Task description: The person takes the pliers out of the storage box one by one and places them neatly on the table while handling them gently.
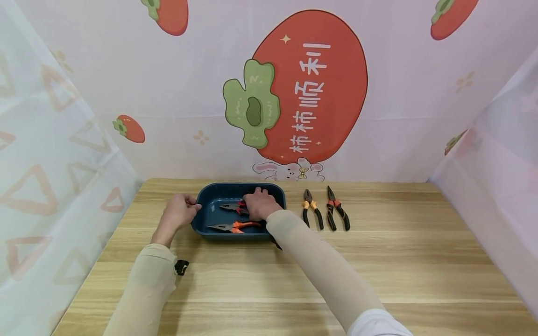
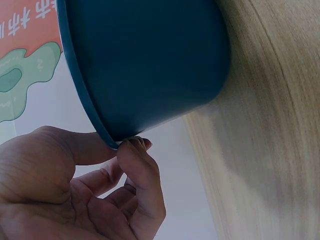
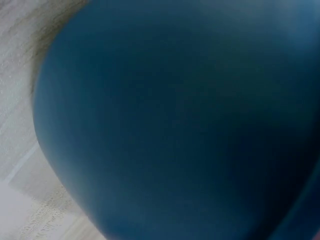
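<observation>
A dark blue rectangular tub [image 1: 239, 237] stands on the table. My left hand [image 1: 180, 213] pinches its left rim between thumb and forefinger, as the left wrist view shows with the hand [image 2: 95, 185] at the tub's edge [image 2: 90, 107]. Inside the tub lie red-and-black-handled pliers [image 1: 230, 206], jaws pointing left. My right hand [image 1: 261, 204] reaches in over the right side and grips their handles, most of which it covers. Orange-handled long-nose pliers [image 1: 229, 227] lie nearer the front wall. The right wrist view is filled by the tub's outer wall [image 3: 150, 120]; the right hand's fingers are hidden there.
Right of the tub lie yellow-and-black-handled pliers [image 1: 309, 205] and red-and-black-handled long-nose pliers [image 1: 334, 207], jaws toward the back. The wooden table [image 1: 399, 261] meets printed cloth walls [image 1: 403, 93] behind and at both sides.
</observation>
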{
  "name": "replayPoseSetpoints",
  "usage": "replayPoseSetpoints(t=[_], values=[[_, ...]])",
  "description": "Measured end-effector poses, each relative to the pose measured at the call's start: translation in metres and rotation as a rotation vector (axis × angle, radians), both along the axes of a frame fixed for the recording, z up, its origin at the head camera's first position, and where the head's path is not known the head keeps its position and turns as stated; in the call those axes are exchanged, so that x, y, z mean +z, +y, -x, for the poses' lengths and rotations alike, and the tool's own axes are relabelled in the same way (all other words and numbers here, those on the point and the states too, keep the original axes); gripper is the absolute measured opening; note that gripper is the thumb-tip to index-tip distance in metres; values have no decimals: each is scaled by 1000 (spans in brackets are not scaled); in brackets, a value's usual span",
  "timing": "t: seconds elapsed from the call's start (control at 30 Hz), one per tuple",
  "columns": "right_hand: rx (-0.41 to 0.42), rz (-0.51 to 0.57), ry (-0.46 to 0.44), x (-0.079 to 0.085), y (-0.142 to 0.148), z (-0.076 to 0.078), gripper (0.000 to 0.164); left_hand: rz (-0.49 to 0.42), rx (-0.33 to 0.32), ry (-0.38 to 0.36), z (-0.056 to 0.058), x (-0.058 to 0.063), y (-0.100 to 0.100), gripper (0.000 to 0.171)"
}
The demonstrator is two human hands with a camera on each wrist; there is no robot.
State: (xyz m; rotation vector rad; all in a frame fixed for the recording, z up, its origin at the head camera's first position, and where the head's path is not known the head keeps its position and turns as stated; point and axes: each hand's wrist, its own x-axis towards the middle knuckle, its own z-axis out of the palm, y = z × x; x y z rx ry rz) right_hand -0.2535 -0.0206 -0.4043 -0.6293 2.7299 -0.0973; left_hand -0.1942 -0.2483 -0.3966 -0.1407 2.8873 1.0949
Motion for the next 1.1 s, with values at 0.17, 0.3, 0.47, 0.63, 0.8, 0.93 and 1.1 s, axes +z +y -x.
replayPoseSetpoints(t=[0.17,0.3,0.47,0.63,0.8,0.93,1.1], values=[[-15,23,2,0,1,1,49,-4,2,-7,-1,2,1,20],[-23,34,-9,-1,2,1,52,-5,3,-14,-1,2,0,20],[-33,44,1,-2,3,1,53,2,4,-11,-1,1,0,21],[-28,36,11,-3,3,0,50,3,8,-9,-1,1,1,20],[4,10,19,-3,5,2,45,0,11,-20,-1,2,1,21],[9,-1,21,-3,5,2,44,-4,12,-25,-2,2,1,22],[16,-14,15,-3,4,2,46,-8,1,-20,-2,4,0,22]])
